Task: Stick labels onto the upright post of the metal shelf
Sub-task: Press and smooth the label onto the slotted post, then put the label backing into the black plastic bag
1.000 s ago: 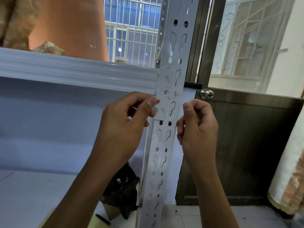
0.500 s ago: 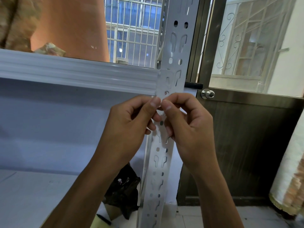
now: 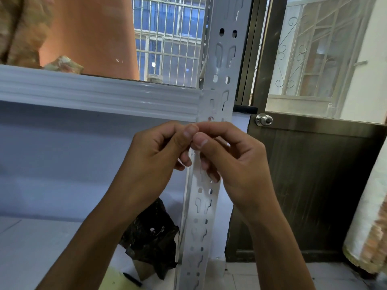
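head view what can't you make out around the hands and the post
- label: hidden behind the thumbs of the left hand and right hand, head view; which hand pinches it is unclear
- post: the stretch behind both hands is covered by them
- black bag: its left side is hidden by the left forearm; contents too dark to tell
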